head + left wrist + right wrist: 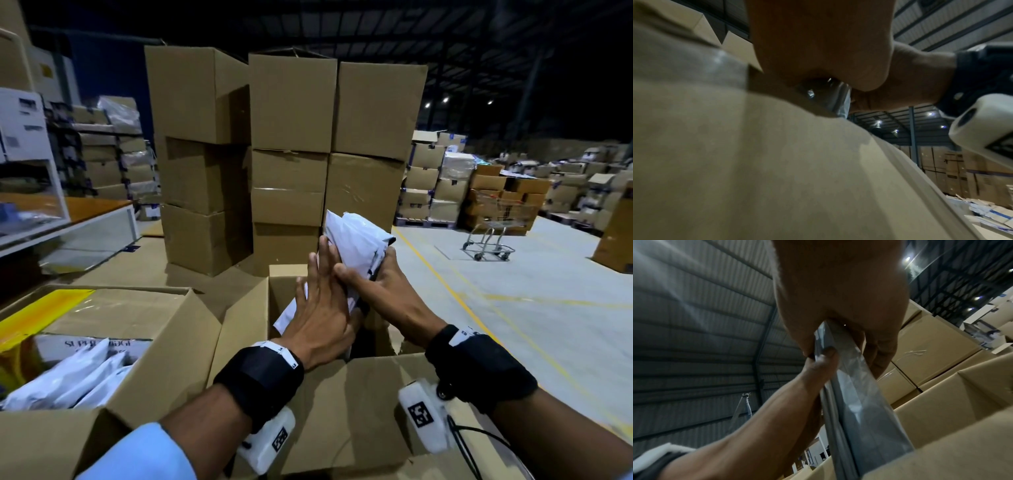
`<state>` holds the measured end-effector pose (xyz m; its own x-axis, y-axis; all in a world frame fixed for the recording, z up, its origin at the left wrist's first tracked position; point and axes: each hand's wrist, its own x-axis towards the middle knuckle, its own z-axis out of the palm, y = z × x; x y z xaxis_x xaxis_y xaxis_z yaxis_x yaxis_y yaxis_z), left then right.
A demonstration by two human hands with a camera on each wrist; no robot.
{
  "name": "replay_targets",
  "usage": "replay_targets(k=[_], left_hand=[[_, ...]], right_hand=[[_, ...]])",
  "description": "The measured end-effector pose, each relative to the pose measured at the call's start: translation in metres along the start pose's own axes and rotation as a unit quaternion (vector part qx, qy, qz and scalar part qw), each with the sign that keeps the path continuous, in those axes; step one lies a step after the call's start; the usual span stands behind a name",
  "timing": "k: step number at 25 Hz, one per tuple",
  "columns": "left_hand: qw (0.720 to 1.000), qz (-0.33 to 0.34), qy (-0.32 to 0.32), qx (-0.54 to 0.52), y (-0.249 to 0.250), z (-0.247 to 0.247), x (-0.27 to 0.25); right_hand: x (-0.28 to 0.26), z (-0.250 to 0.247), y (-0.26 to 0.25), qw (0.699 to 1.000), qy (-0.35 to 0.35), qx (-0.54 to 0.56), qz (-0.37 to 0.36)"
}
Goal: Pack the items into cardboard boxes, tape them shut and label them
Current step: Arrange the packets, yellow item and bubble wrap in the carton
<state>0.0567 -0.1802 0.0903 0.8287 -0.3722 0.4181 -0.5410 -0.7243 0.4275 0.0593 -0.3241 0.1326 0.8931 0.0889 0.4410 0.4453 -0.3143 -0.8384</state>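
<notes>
A white plastic mailer package (356, 236) stands tilted over the open cardboard box (246, 308) in front of me, its lower end inside the opening. My left hand (318, 274) lies with straight fingers flat on the package's left face. In the right wrist view the left thumb (826, 353) presses the opposite side of the package (855, 394), so that hand pinches it. My right hand (370, 274) grips the package's right edge, fingers (879, 353) curled round it. The left wrist view shows mostly the box flap (756, 162) and a sliver of package (838, 95).
A second open box (154, 342) at my left holds more white packages (68, 380). Tall stacks of sealed boxes (291, 137) rise right behind the open box. A shopping cart (496, 219) stands on the concrete floor to the right. A table (85, 212) is at far left.
</notes>
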Motion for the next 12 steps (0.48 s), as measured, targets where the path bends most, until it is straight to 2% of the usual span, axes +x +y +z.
replay_targets(k=[4,8,12], left_hand=[[1.0,0.006,-0.002,-0.026,0.005,-0.003,0.002],[0.996,0.038,0.051,-0.066,-0.005,-0.012,0.004],[0.987,0.007,0.088,-0.133,-0.022,-0.028,0.011]], right_hand=[[0.005,-0.003,0.0,0.995,0.001,0.079,-0.056],[0.01,-0.012,-0.002,0.992,-0.007,0.119,-0.04],[0.013,-0.023,-0.01,0.991,-0.028,0.125,-0.026]])
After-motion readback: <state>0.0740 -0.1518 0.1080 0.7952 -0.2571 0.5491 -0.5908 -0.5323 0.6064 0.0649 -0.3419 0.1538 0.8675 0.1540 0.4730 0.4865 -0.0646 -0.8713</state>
